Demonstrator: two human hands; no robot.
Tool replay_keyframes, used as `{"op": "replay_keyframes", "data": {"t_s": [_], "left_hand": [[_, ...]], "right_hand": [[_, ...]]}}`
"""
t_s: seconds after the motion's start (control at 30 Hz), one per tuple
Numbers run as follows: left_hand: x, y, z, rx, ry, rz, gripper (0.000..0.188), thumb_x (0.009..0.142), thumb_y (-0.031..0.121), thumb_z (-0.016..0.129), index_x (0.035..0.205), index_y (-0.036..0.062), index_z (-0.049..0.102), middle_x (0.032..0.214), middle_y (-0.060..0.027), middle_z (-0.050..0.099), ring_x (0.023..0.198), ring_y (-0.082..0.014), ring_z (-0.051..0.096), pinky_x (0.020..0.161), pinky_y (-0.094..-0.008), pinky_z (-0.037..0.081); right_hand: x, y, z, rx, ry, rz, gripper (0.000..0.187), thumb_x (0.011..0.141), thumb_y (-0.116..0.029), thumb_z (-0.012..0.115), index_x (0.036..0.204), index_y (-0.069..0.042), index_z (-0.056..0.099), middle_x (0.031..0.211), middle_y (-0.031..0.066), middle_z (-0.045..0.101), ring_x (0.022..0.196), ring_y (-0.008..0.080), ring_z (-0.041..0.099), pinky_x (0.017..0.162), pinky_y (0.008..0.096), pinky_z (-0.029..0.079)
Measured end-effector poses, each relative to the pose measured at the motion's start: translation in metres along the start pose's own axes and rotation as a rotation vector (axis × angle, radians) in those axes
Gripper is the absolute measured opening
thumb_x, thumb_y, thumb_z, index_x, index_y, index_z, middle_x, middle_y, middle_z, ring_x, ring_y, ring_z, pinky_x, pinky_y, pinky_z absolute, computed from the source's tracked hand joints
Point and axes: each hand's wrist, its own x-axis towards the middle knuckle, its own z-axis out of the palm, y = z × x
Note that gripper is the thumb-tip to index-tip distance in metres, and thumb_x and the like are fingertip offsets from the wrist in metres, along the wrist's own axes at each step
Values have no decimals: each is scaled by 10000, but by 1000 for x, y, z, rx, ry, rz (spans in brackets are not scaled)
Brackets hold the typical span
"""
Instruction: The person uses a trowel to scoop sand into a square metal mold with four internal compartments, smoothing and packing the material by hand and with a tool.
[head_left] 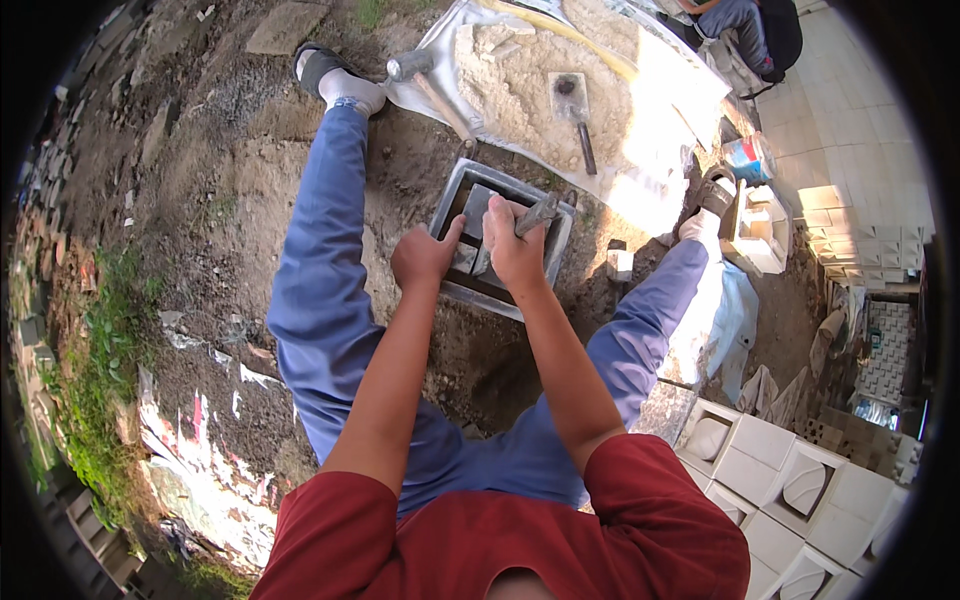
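Observation:
A square grey mould (562,245) with a raised rim and inner dividers sits on the dirt between my legs. Inside it a flat grey plate (477,205) shows near the far left corner. My left hand (425,255) is curled over the mould's left side, its thumb pointing inward. Over the mould's right half, my right hand (515,248) is wrapped round a short grey bar-like piece (538,213), whose far end sticks out past the fingers. The kind of this piece is unclear, and part of the mould's inside is hidden under my hands.
A mallet (410,66) lies beyond the mould. Pale sand (510,90) with a trowel (568,95) covers a white sheet. At right are a bucket (748,158), a white block (762,230) and a small block (619,264). Pale blocks (765,440) stand lower right; another person (742,35) sits upper right.

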Motion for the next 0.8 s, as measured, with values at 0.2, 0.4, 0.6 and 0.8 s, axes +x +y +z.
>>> {"op": "replay_keyframes", "data": {"t_s": [0.2, 0.4, 0.6, 0.8], "left_hand": [[-3, 2, 3, -5, -11, 18, 852, 781, 834, 582, 911, 9, 746, 938, -242, 737, 919, -405, 726, 791, -496, 572], [-2, -1, -4, -7, -12, 6, 863, 793, 825, 572, 955, -2, 757, 943, -255, 736, 926, -424, 721, 809, -502, 569], [-2, 7, 2, -9, -2, 22, 843, 788, 817, 595, 907, -3, 747, 929, -248, 734, 912, -416, 723, 784, -502, 570], [-1, -1, -1, -4, 14, 14, 833, 788, 813, 599, 901, 1, 745, 921, -244, 735, 904, -418, 722, 786, -502, 569]], "right_hand": [[-8, 50, -11, -107, -17, 10, 491, 1081, -278, 508, 638, -111, 382, 578, -63, 371, 521, 37, 319, 477, 263, 244], [-7, 6, 0, -10, 30, 19, 510, 1076, -291, 515, 619, -75, 439, 573, -59, 404, 541, 45, 320, 491, 308, 246], [-11, 47, -15, 10, 28, 43, 499, 1074, -272, 520, 620, -96, 413, 581, -59, 383, 547, 41, 311, 491, 305, 233], [-6, 18, -1, 22, 72, 16, 504, 1075, -293, 523, 623, -92, 423, 584, -56, 395, 542, 40, 328, 491, 301, 240]]}}
